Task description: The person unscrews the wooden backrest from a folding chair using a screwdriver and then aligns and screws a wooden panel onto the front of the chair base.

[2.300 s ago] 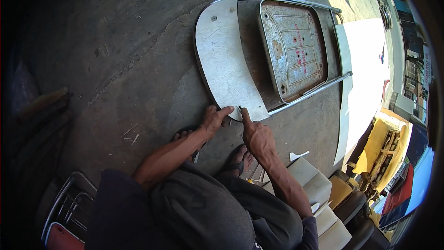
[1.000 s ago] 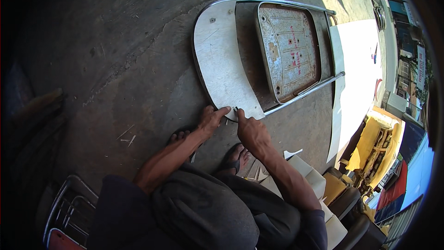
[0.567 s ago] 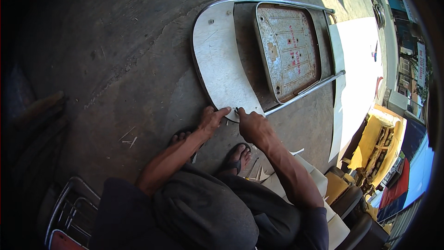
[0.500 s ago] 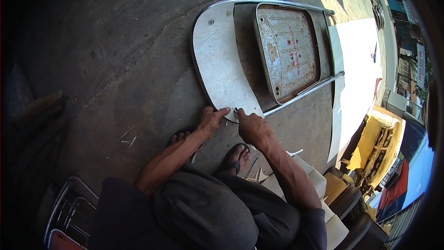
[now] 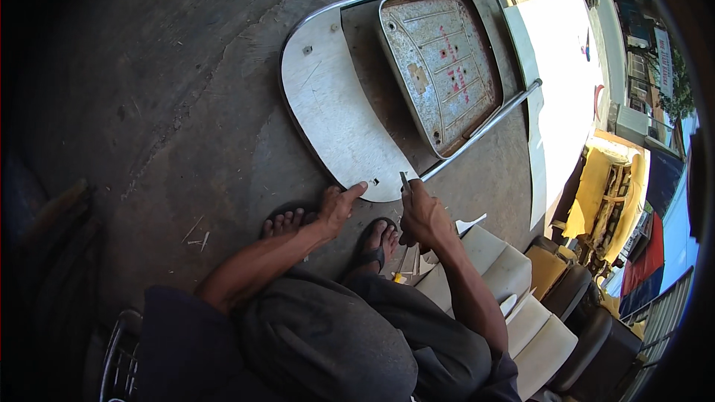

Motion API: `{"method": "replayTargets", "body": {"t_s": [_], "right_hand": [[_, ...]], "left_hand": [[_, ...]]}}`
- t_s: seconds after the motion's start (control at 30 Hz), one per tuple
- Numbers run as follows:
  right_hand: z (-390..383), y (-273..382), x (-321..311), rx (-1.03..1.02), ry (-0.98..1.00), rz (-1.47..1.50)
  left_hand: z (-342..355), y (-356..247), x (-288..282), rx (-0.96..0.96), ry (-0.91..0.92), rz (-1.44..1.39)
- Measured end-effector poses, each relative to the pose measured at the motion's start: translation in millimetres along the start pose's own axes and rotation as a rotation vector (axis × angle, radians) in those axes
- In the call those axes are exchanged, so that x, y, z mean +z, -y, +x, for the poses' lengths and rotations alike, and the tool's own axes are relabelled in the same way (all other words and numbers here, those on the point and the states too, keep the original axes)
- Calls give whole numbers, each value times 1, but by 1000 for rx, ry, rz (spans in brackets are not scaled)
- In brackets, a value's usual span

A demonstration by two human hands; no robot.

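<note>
My left hand grips the near edge of a pale curved board, thumb on top beside a small dark cut hole. The board lies on a chrome tubular chair frame. Just right of the hole, my right hand is closed round a slim tool, its tip pointing up near the board's corner; what kind of tool is hard to tell. Inside the frame sits a rusty metal seat panel with red markings and several holes.
A large white sheet lies at the right. Below it are torn yellow foam seats and white cushions. My sandaled feet are under my hands; pale scraps lie nearby. Another chrome frame stands at lower left.
My right hand has pulled back rightward from the hole, which now shows uncovered, and the tool sticks up from the fist. The view has shifted a little; my left hand stays on the edge.
</note>
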State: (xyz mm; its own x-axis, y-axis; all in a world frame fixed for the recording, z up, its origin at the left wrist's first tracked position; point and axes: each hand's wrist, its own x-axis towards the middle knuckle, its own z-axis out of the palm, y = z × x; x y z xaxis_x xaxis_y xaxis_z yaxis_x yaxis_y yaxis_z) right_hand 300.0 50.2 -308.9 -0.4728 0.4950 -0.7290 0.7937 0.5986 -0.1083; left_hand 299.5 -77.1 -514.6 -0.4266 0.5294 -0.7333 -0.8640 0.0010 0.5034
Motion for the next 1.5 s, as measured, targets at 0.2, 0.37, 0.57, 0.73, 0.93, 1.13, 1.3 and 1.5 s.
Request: {"method": "replayTargets", "body": {"t_s": [0.2, 0.37, 0.57, 0.73, 0.93, 1.13, 1.3, 1.5], "right_hand": [[16, -73, 32, 127, 120, -34], [25, -102, 44, 265, 60, 99], [37, -109, 53, 173, 5, 9], [53, -103, 58, 201, 69, -86], [62, -75, 20, 353, 288, 112], [95, -89, 12, 297, 503, -17], [77, -102, 38, 222, 278, -29], [67, -88, 58, 200, 123, -60]], "left_hand": [[-5, 40, 46, -266, 185, 45], [2, 49, 67, -348, 284, 41], [12, 60, 62, -362, 262, 58], [14, 43, 66, -354, 182, 23], [27, 57, 59, -348, 265, 32], [40, 72, 56, -333, 288, 66], [29, 41, 61, -309, 279, 44], [44, 62, 50, -380, 308, 163]]}}
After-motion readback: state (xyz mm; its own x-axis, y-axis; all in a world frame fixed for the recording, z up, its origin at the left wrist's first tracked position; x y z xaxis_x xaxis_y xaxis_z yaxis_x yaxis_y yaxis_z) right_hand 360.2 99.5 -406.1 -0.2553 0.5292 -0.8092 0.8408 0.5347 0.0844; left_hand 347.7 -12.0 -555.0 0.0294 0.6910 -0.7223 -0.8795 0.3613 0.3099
